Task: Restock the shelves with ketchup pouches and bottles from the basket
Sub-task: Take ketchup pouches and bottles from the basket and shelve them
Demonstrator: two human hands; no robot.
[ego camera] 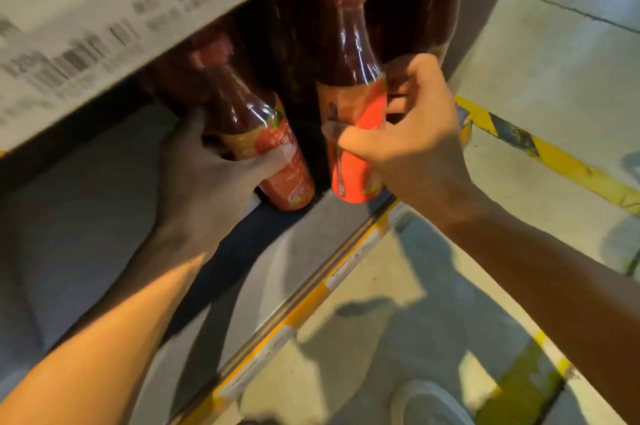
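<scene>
I see my right hand (412, 133) with fingers curled around the orange label of a clear plastic ketchup bottle with a red cap (349, 85), standing at the front of the grey metal shelf (284, 251). My left hand (207, 175) grips a second, tilted ketchup bottle (256, 133) just beside it, in shadow.

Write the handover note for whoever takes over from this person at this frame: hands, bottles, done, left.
Left hand: grip around the left ketchup bottle, tilted, inside the shelf bay.
Right hand: grip around the right ketchup bottle, near upright at the shelf's front edge.
Done: both bottles are at the shelf; more dark bottles stand behind.
Left: set both down, release. Basket is out of view, so remaining stock is unknown.
</scene>
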